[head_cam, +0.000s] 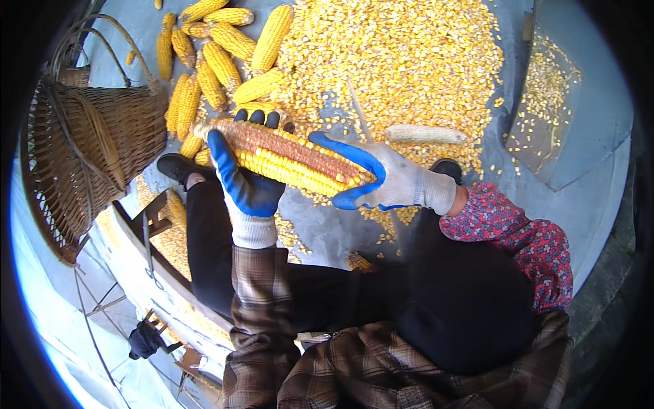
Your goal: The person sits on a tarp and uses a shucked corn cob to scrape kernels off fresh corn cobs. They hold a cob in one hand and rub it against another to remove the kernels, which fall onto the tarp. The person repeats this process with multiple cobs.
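Note:
A partly shelled ear of corn [296, 158] lies across both my hands. Yellow kernel rows still cover its near side, while a bare reddish strip of cob runs along its length. My left hand [245, 176], in a blue-coated work glove, supports the ear's left part from below, thumb along its side. Gloved the same way, my right hand [380, 171] grips the ear's right end between thumb and fingers. Beyond my hands spreads a large heap of loose corn kernels [393, 56]. A stripped pale cob [425, 134] rests on it.
Several unshelled ears of corn [219, 61] lie at the upper left, beside a woven basket [107, 133] with a tall handle. A flat sheet [549, 102] at right bears scattered kernels. My shoes and dark-trousered legs frame the floor. Farther off at lower left is another person [145, 340].

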### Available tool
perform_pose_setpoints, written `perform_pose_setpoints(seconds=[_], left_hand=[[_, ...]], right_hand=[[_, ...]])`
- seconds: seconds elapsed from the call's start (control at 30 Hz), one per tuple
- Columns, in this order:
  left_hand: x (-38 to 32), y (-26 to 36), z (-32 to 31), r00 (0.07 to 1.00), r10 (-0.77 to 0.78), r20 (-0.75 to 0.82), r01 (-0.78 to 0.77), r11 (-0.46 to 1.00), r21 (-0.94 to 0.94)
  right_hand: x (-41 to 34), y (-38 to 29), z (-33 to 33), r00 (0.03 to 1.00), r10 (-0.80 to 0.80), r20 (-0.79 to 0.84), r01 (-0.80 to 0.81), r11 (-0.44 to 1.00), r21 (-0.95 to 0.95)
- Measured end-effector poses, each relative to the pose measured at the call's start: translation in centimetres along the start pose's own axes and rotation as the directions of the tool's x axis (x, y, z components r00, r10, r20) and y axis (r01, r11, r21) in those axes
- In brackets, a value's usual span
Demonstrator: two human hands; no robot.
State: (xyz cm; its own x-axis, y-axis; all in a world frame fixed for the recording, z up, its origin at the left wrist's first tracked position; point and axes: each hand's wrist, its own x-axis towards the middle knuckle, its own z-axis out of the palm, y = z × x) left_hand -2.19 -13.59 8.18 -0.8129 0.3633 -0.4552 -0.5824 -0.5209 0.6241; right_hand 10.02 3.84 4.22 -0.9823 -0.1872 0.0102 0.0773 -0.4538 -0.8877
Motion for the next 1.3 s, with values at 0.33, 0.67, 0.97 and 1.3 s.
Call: perform_pose_setpoints(seconds=[0.33,0.67,0.97,1.3], left_hand=[[0.9,-1.4,5.2,0.88,0.393,0.266,-0.475,0.722,0.503],[4.5,-0.9,2.5,0.969,0.212,-0.128,-0.188,0.966,0.177],[4.6,-2.2,2.8,0.977,0.191,-0.096,-0.171,0.968,0.186],[2.6,-2.9,3.9,0.965,0.231,0.124,-0.254,0.944,0.213]], right_hand=[[0.3,0.7,-2.0,0.91,-0.134,-0.393,-0.066,0.889,-0.454],[0.5,0.7,-6.2,0.966,0.233,-0.114,-0.153,0.868,0.473],[0.2,-0.6,-6.1,0.963,0.176,-0.206,-0.163,0.984,0.077],[-1.4,-0.2,-6.5,0.954,0.169,-0.246,-0.165,0.986,0.034]])
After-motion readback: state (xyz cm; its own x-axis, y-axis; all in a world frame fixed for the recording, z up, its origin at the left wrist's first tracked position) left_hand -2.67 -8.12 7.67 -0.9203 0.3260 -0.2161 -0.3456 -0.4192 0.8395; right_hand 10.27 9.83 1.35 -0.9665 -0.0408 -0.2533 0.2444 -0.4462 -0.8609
